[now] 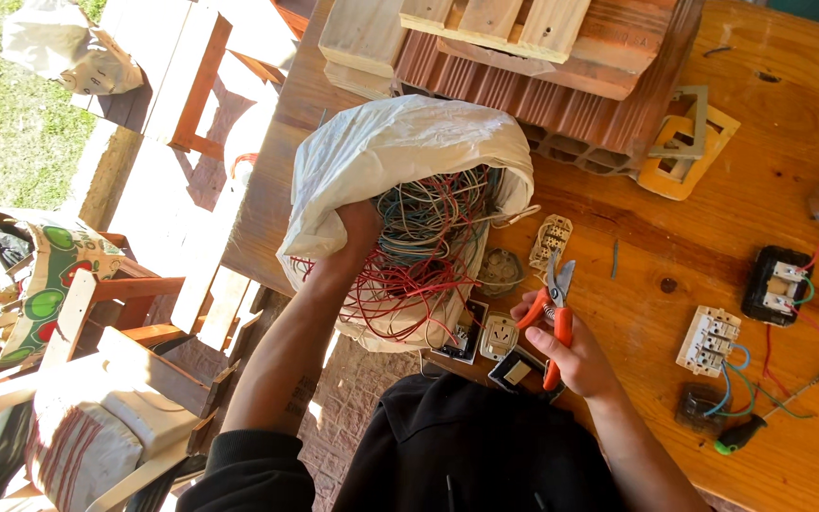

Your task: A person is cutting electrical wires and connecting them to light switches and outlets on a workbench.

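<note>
Head view — left hand [360, 228]: buried among tangled wires [419, 246] inside white bag [381, 152], grip hidden.
Right hand [571, 356]: closed round orange-handled cutters [554, 313] — above wooden table [760, 190].

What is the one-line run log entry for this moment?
left hand: inside white bag, on wire tangle | right hand: holds orange-handled cutters | wooden table: switch modules

Hard daylight from ten o'clock; white bag [400, 152] glares, pale planks [172, 66] blown out. Deep shadow at six o'clock. Bench [760, 171] sharp, edges bowed slightly.
</note>
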